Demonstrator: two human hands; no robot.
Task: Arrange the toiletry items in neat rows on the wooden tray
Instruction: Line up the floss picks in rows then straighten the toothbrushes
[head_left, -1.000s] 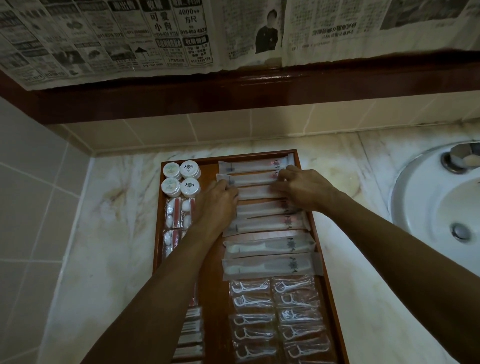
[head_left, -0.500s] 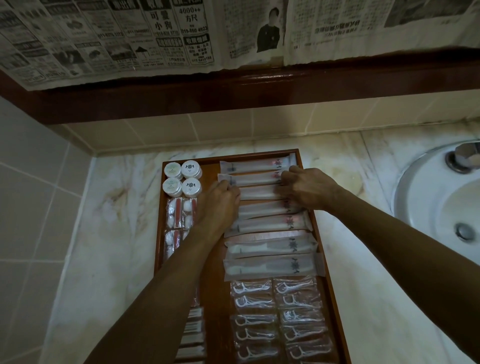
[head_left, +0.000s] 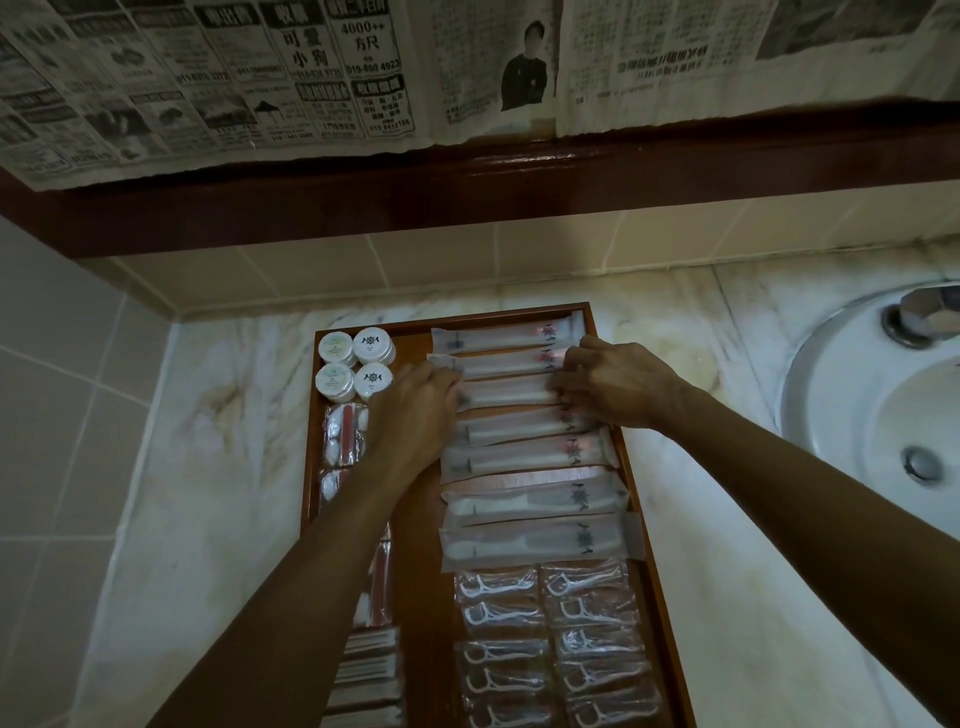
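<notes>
While your fingers bracket the third sachet, square it to its neighbours.

Your left hand (head_left: 415, 415) and right hand (head_left: 618, 384) lie with fingers pressed flat on the ends of the long sachet (head_left: 504, 391), far end of the wooden tray (head_left: 631, 467) on the counter (head_left: 208, 467). Nudge both ends evenly, edges parallel, without disturbing the round tubs (head_left: 355, 364).
</notes>
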